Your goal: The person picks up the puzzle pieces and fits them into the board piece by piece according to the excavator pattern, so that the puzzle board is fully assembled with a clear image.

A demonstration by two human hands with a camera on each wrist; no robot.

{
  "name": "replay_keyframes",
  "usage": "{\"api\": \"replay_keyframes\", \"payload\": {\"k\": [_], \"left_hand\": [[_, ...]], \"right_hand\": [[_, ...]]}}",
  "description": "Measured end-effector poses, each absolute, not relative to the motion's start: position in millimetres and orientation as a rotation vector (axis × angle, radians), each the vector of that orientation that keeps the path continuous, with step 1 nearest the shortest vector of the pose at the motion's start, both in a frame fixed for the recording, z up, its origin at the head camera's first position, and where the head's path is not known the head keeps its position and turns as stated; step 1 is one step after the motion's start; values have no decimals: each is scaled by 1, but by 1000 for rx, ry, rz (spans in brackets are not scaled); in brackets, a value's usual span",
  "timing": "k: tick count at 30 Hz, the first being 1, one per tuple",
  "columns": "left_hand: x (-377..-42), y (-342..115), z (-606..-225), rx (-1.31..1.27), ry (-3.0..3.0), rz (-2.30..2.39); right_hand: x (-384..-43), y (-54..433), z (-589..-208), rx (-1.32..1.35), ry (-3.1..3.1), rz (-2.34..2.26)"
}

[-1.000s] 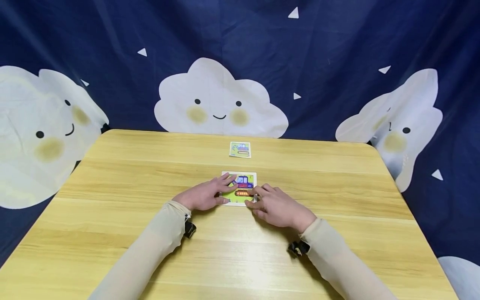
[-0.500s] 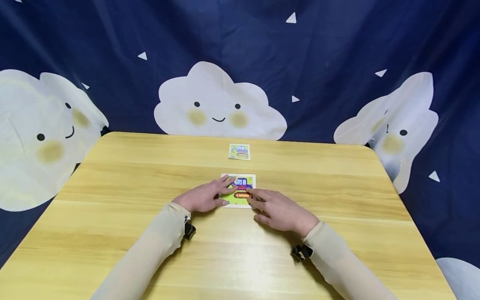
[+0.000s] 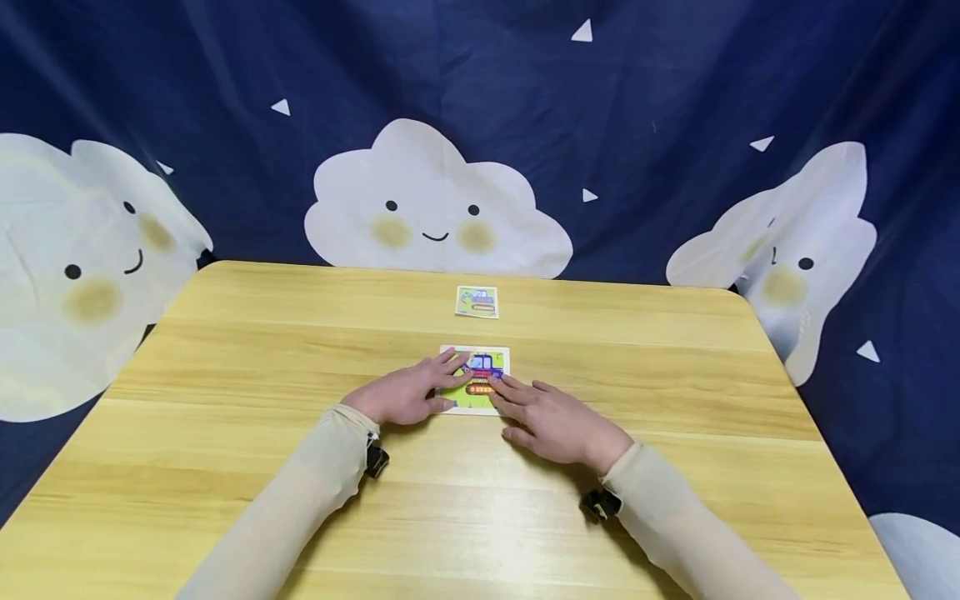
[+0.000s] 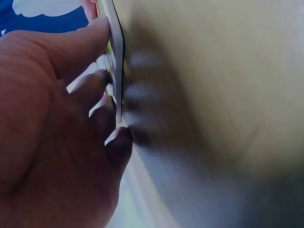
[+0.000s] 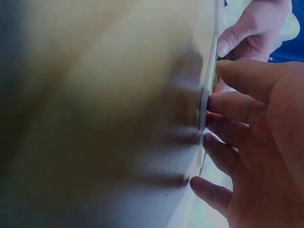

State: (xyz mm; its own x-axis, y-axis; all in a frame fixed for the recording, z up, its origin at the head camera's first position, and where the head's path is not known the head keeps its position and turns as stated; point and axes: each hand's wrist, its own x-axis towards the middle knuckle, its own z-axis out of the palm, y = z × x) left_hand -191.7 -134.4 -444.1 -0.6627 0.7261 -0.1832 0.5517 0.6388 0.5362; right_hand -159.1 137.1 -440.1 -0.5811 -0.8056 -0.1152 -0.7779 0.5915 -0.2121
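Observation:
A flat picture board with a white border lies on the table, printed with a blue and orange digger on green. My left hand rests on its left part, fingers spread over the picture and thumb at the lower left. From the other side my right hand touches the right part with outstretched fingertips, covering the lower right corner. In the left wrist view the board's pale edge runs beside the left thumb and fingers. The right wrist view has the right fingers along the opposite edge.
A smaller card with a similar digger picture lies behind the board, toward the far edge of the wooden table. A dark blue curtain with white smiling clouds hangs behind the table.
My right hand's fingers have straightened and shifted over the board's right side, fingertips moving up onto the picture. The left hand has stayed on the left part.

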Motion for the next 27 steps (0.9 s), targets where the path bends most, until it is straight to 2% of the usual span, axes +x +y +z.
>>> {"api": "replay_keyframes", "payload": {"k": [19, 27], "left_hand": [[-191, -133, -450, 957, 2572, 614], [-190, -134, -452, 939, 2565, 648]], "right_hand": [[-166, 136, -439, -1361, 2653, -318], [-166, 138, -438, -1217, 2697, -419]]}}
